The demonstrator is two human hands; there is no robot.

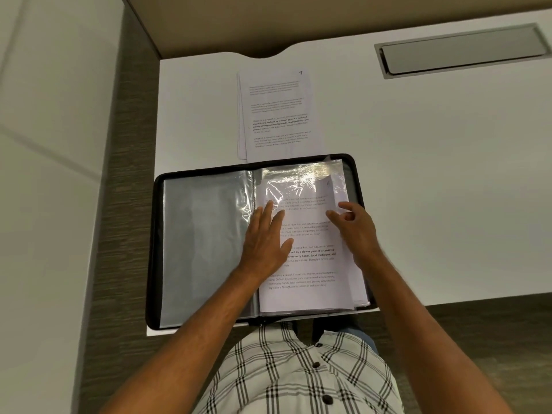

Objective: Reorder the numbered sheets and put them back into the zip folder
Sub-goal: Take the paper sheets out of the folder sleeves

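A black zip folder (155, 234) lies open on the white desk near its front edge. Its left half shows empty clear sleeves (206, 240). On the right half a printed sheet (310, 264) lies in or on a shiny sleeve, its top right corner bent up. My left hand (267, 237) presses flat on the sheet near the spine, fingers straight. My right hand (354, 224) rests at the sheet's right edge with fingers loosely curled; whether it pinches the edge is unclear. A small stack of printed sheets (277, 115), the top one marked 7, lies beyond the folder.
The white desk (433, 174) stretches to the right and back. A grey cable tray lid (460, 50) is set in the desk at the back right. A beige partition (268, 22) stands behind the desk. Floor shows to the left.
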